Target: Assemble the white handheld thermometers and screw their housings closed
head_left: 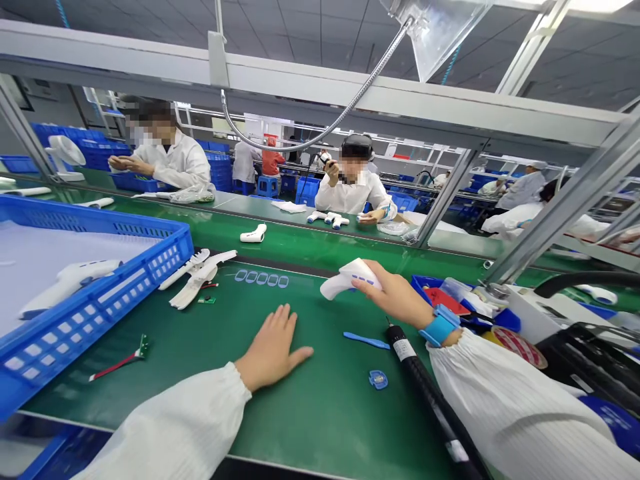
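Note:
My right hand (400,293) grips a white gun-shaped thermometer (345,279) with blue buttons, holding it above the green work surface. The fingers are wrapped round its head end, and its handle points left. My left hand (273,350) lies flat on the green mat, fingers spread, with nothing in it. Between and below the hands are a thin blue pry tool (367,340) and a small blue plastic part (379,379). A black electric screwdriver (417,377) lies beside my right forearm. Several blue rectangular frames (261,278) sit in a row beyond my left hand.
At left stands a blue crate (95,300) holding a white thermometer (67,283). White shell halves (203,277) and a circuit board with red wires (143,347) lie near it. A blue parts bin (463,303) stands at right. Two co-workers sit across the green conveyor (295,243).

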`<state>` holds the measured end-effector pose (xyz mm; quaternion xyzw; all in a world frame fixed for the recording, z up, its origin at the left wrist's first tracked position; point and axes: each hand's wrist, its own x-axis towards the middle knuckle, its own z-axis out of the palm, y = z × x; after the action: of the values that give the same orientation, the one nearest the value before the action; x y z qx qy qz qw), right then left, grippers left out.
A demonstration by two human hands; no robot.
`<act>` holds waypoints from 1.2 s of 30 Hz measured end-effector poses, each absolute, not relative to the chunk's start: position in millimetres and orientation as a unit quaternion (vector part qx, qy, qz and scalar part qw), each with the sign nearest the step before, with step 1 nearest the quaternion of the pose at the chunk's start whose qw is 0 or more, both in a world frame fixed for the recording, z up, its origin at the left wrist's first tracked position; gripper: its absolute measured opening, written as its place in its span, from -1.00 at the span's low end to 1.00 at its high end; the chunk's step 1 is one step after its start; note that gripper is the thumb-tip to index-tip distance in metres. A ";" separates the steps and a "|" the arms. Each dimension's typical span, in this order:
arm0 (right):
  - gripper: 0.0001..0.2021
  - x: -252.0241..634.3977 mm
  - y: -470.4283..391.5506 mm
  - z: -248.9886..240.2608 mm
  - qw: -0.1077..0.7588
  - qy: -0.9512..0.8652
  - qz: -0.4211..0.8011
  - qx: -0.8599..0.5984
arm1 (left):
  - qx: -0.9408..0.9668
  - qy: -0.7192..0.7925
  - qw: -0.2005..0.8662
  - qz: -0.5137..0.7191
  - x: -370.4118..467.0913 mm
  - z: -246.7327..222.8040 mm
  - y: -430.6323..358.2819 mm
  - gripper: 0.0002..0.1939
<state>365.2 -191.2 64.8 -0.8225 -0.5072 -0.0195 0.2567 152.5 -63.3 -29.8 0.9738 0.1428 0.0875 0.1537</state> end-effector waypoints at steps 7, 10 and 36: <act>-0.53 367.1 -196.0 73.7 0.453 -0.446 -0.141 -0.759 | 0.959 -0.132 0.251 -0.011 132.8 1.0 -123.5 -0.54; -0.55 366.2 -187.9 64.1 0.507 -0.465 -0.119 -0.716 | 0.952 -0.036 0.303 0.017 125.8 -2.4 -122.5 -0.61; -0.57 340.5 -177.0 33.0 0.269 -0.511 -0.092 -0.811 | 0.836 0.205 0.420 0.287 182.3 -29.8 -43.8 -0.36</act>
<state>340.5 -177.0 33.0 -0.8113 -0.5108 -0.0917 0.2693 182.3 -43.8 -29.8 0.8362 0.2049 0.2866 0.4203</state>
